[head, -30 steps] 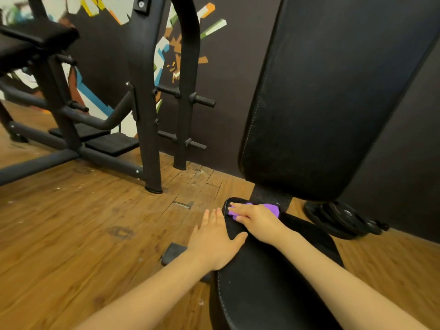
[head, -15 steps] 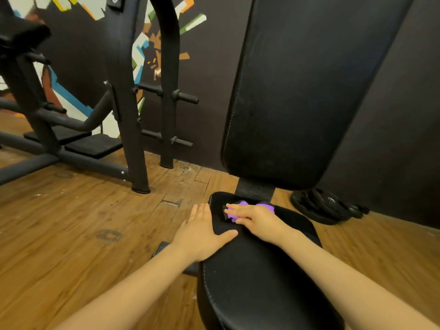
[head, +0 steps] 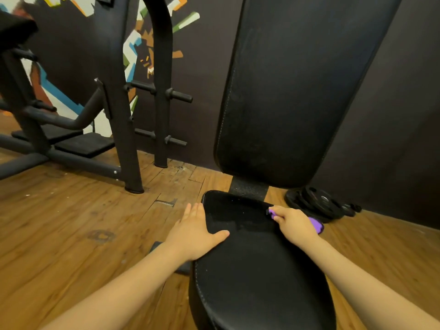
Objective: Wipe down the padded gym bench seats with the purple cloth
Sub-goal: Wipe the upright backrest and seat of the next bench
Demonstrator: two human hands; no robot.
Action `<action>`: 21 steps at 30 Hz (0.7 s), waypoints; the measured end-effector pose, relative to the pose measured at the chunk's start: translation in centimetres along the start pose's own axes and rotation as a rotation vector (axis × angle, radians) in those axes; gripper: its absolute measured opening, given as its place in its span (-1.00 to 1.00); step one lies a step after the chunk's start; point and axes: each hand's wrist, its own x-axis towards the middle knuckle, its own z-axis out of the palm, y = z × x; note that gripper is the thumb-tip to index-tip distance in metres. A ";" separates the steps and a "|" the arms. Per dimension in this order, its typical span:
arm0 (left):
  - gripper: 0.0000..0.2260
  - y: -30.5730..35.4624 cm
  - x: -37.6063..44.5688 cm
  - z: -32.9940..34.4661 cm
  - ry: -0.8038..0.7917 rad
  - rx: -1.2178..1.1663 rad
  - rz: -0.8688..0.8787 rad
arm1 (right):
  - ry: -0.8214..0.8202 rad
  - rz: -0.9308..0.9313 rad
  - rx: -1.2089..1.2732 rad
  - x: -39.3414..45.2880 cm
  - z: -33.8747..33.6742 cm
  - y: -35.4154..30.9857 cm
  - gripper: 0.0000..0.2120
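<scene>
One upright back pad (head: 292, 91) rises beyond the hands, and one seat pad of the bench (head: 257, 270) lies under them. The right hand (head: 294, 225), clenched on the single purple cloth (head: 316, 225), has swept from the seat's far left to its far right edge, so that strip looks wiped. The left hand (head: 196, 231) lies flat, fingers relaxed, bracing the seat's left edge.
</scene>
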 end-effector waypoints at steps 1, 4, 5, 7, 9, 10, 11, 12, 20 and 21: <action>-0.11 0.0 0.0 0.0 0.006 -0.002 -0.001 | -0.009 0.014 -0.027 0.8 0.1 -1.1 -0.70; -0.10 0.2 0.1 -0.1 0.013 -0.001 -0.007 | -0.047 -0.010 -0.039 3.3 0.9 -5.6 -0.64; -0.10 0.3 0.1 -0.1 0.012 -0.001 -0.010 | -0.052 -0.056 -0.037 3.8 1.3 -7.3 -0.63; -0.10 0.3 0.2 -0.2 0.002 -0.003 -0.013 | -0.067 -0.193 -0.026 4.2 2.3 -10.6 -0.65; -0.10 0.2 0.2 -0.2 -0.015 0.004 -0.010 | -0.078 -0.301 -0.018 3.8 3.0 -12.1 -0.65; -0.10 0.1 0.2 -0.2 -0.022 0.008 -0.009 | -0.077 -0.325 -0.003 3.5 3.0 -11.8 -0.64; -0.10 0.1 0.1 -0.2 -0.026 0.011 -0.009 | -0.080 -0.326 0.021 3.2 2.7 -10.9 -0.64; -0.10 0.1 0.1 -0.2 -0.028 0.009 -0.010 | -0.084 -0.309 0.045 3.0 2.3 -9.6 -0.65; -0.12 0.2 -0.4 -0.3 -0.005 -0.004 0.008 | -0.098 -0.101 -0.022 0.8 -0.4 -1.8 -0.65; -0.13 0.3 -0.4 -0.3 0.002 -0.013 0.004 | -0.086 -0.103 -0.054 0.5 -0.3 -2.2 -0.65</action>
